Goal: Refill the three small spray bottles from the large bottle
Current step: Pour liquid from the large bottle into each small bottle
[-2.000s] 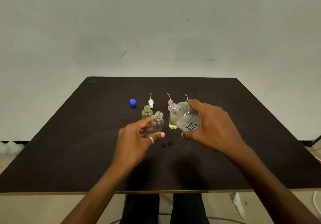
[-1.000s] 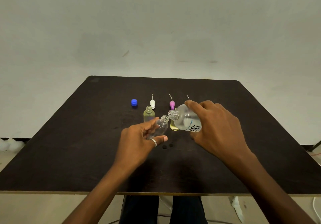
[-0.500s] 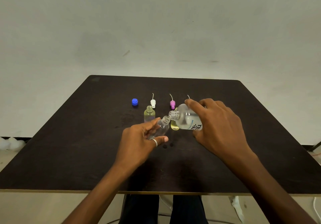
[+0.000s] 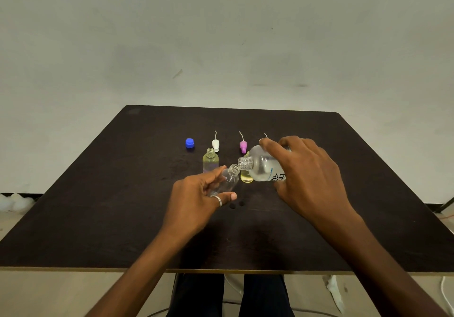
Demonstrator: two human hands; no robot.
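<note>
right hand [image 4: 309,176] wrapped around large bottle [image 4: 264,165], tipped sideways | left hand [image 4: 196,198] pinching empty small bottle [image 4: 228,180], tilted | necks touching, above desk [image 4: 98,193] | two yellow-filled bottles just behind large bottle

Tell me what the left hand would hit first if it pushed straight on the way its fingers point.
The left hand, holding the small clear bottle, points up and right. The bottle's mouth would probably meet the neck of the large bottle first; they look almost touching, though depth is unclear.
</note>
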